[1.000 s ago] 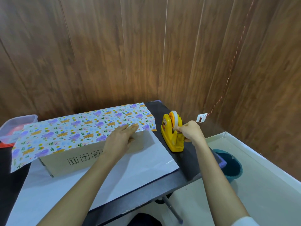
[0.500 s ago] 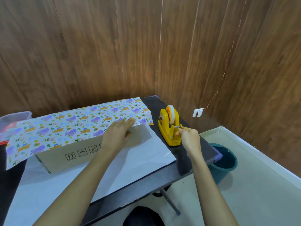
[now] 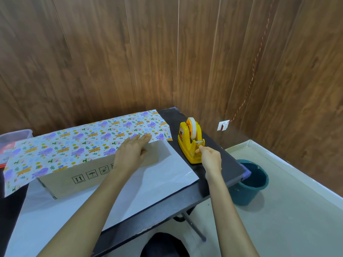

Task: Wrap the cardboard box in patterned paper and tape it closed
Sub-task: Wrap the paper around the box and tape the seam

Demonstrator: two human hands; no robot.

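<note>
No words to read, only marks: the near side of the cardboard box (image 3: 61,184) carried a row of black framed handling signs, twin up-arrows (image 3: 78,179), an umbrella (image 3: 92,174), a house (image 3: 104,170), and a fourth sat mostly hidden behind the left hand (image 3: 131,154).

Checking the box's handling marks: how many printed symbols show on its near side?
3 in full, in a row on the cardboard box's near face: arrows, umbrella, house. A fourth shows partly beside the left arm, which may hide more.
</note>
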